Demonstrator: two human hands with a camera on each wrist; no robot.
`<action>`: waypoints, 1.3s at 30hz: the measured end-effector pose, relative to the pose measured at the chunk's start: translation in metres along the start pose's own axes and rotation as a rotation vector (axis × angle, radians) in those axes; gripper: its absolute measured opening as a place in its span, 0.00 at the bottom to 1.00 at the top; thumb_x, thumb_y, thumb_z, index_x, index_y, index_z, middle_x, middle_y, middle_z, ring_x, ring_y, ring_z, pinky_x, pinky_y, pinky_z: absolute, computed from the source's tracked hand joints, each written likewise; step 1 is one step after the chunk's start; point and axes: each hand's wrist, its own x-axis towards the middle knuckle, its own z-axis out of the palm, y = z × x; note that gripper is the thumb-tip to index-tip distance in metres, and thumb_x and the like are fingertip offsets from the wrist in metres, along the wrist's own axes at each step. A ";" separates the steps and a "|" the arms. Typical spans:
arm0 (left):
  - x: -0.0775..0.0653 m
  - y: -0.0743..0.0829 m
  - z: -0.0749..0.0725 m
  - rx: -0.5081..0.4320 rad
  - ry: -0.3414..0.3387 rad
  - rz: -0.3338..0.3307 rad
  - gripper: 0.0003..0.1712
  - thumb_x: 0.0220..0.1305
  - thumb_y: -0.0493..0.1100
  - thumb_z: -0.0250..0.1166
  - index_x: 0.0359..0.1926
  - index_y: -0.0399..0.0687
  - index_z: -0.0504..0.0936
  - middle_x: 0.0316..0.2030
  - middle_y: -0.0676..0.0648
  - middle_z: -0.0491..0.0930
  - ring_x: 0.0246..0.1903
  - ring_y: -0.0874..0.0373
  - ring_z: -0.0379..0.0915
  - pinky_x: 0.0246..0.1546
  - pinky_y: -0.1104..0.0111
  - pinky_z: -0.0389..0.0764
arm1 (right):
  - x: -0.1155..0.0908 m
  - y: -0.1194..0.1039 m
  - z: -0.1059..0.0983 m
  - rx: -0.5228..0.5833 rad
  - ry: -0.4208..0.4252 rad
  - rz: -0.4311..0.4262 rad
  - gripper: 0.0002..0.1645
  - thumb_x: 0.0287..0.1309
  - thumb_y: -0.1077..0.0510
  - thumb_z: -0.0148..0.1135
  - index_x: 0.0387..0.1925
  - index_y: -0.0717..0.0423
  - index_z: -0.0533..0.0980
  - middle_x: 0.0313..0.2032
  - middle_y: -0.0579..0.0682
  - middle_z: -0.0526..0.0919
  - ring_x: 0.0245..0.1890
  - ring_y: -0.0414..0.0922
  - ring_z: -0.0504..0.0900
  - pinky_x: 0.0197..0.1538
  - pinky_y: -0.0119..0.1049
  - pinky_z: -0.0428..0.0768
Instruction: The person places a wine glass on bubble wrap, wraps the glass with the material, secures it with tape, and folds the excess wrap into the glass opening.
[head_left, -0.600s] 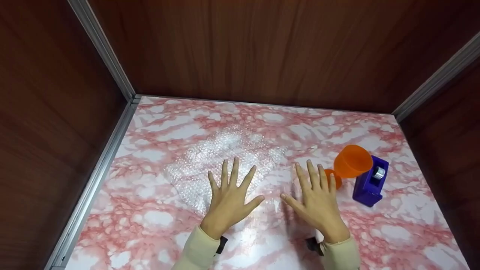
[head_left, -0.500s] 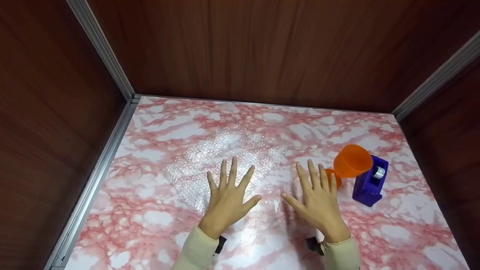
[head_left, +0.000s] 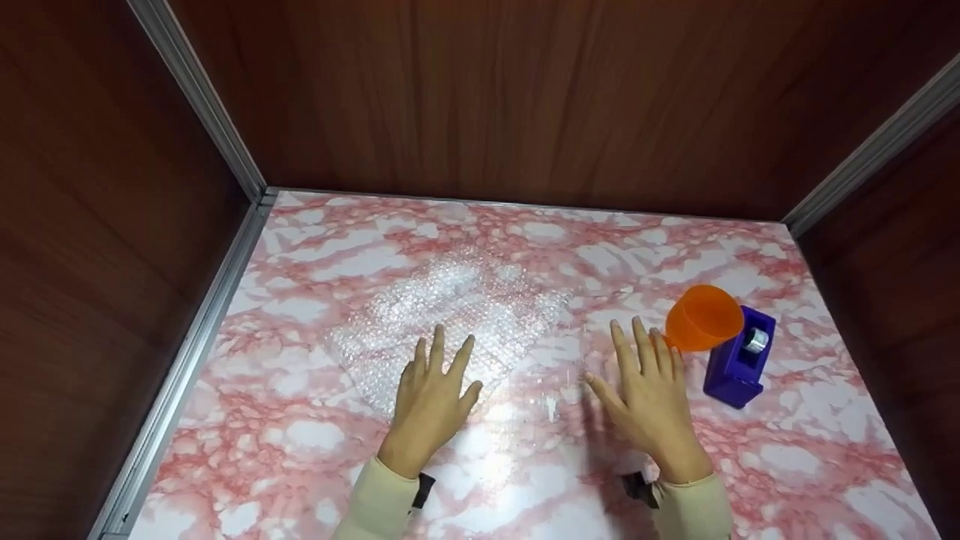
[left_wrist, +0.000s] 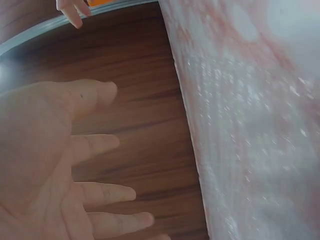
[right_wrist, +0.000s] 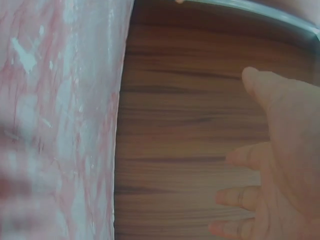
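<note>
My left hand (head_left: 431, 412) hovers with spread fingers over the near edge of a sheet of bubble wrap (head_left: 450, 307) that lies flat on the table. In the left wrist view its palm (left_wrist: 35, 165) faces the camera and holds nothing, with the bubble wrap (left_wrist: 240, 135) apart from it. My right hand (head_left: 652, 409), fingers extended, is raised above the table to the right of the sheet. Just beyond its fingertips stands an orange cup (head_left: 703, 318). The right wrist view shows the same right hand (right_wrist: 290, 150) holding nothing. A smaller orange thing is mostly hidden behind the right fingers.
A purple tape dispenser (head_left: 739, 360) with a roll of tape stands right of the cup, close to it. Dark wooden panels (head_left: 525, 97) with metal edges enclose the left, back and right of the pink marbled table (head_left: 285, 465).
My left hand has shifted left and its fingers have drawn a little closer together. The right hand has moved slightly right, covering more of the smaller orange thing.
</note>
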 end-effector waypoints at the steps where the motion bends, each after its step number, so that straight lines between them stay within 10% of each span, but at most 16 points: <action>1: -0.001 -0.003 0.001 -0.005 0.009 -0.006 0.38 0.71 0.57 0.61 0.77 0.56 0.61 0.75 0.32 0.48 0.69 0.26 0.51 0.58 0.38 0.69 | 0.000 0.002 0.000 0.009 0.004 0.008 0.48 0.65 0.38 0.60 0.77 0.55 0.57 0.73 0.67 0.56 0.70 0.70 0.55 0.66 0.73 0.51; 26: -0.020 -0.049 0.016 -0.008 -0.103 -0.230 0.38 0.64 0.54 0.68 0.70 0.41 0.71 0.69 0.26 0.58 0.59 0.31 0.64 0.44 0.47 0.80 | -0.032 0.047 0.012 0.103 0.042 0.116 0.37 0.67 0.50 0.62 0.69 0.68 0.65 0.64 0.71 0.69 0.61 0.71 0.69 0.59 0.71 0.65; 39: -0.024 -0.054 0.025 -0.023 -0.085 -0.234 0.38 0.58 0.51 0.74 0.64 0.36 0.75 0.64 0.25 0.63 0.55 0.32 0.66 0.40 0.51 0.82 | -0.035 0.080 0.020 0.294 -0.170 0.429 0.43 0.73 0.35 0.47 0.72 0.62 0.61 0.67 0.69 0.64 0.65 0.69 0.63 0.64 0.70 0.58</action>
